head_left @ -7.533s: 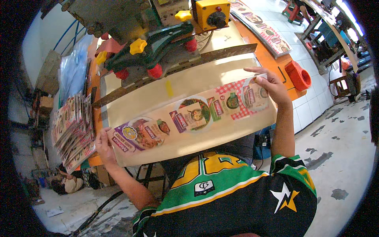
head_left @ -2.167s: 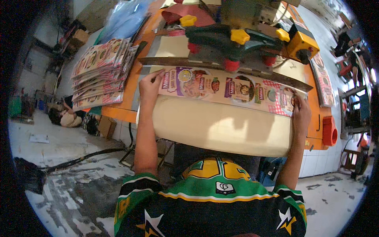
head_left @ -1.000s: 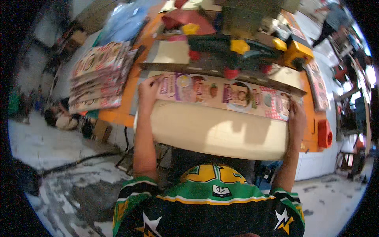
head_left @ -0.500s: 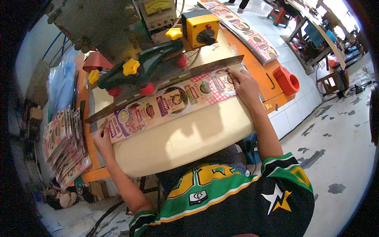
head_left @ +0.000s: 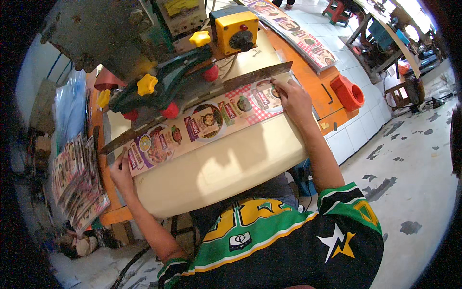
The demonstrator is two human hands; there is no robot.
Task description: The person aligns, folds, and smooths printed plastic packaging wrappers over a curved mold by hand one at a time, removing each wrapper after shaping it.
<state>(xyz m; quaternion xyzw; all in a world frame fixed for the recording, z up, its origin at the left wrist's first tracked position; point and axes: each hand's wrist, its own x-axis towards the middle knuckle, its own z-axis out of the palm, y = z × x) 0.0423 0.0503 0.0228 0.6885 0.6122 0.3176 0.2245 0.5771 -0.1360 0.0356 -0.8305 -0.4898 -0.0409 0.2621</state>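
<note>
A long printed strip with food pictures and a red checked end (head_left: 206, 126) lies slantwise across a cream padded sheet (head_left: 207, 180). Its far edge runs along a thin metal bar (head_left: 260, 73) under the press machine. My left hand (head_left: 122, 176) holds the strip's left end, thumb and fingers closed at its corner. At the other end, my right hand (head_left: 296, 102) grips the upper right corner, fingertips bent over the edge. The strip looks flat and stretched between both hands.
Above stands a green machine arm (head_left: 180, 76) with yellow star knobs and a yellow control box (head_left: 234, 32). Stacked printed strips (head_left: 79, 178) lie at left, and another pile (head_left: 293, 32) at far right. A red tape dispenser (head_left: 346, 93) and hex key (head_left: 327, 94) sit right.
The whole view has shifted slightly, so the table and machine appear a little further left. Both hands stay on the strip's ends, and the strip keeps its place along the bar.
</note>
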